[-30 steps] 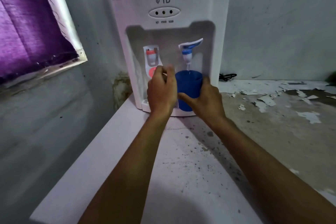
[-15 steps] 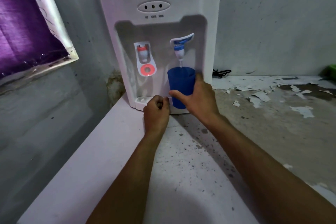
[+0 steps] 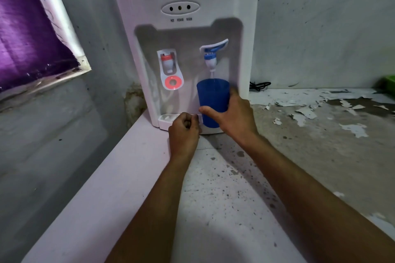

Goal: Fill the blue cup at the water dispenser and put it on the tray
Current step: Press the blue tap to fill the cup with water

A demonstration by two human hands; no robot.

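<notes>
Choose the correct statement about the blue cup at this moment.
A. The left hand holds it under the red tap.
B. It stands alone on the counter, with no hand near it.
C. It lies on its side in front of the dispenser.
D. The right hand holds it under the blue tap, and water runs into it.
D. The right hand wraps the upright blue cup under the blue tap, a thin stream falls into it, and the left hand is a closed fist at the drip tray.

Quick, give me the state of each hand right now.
Left hand: closed in a loose fist, holding nothing visible, in front of the dispenser base.
Right hand: closed around the blue cup, holding it under the blue tap.
</notes>
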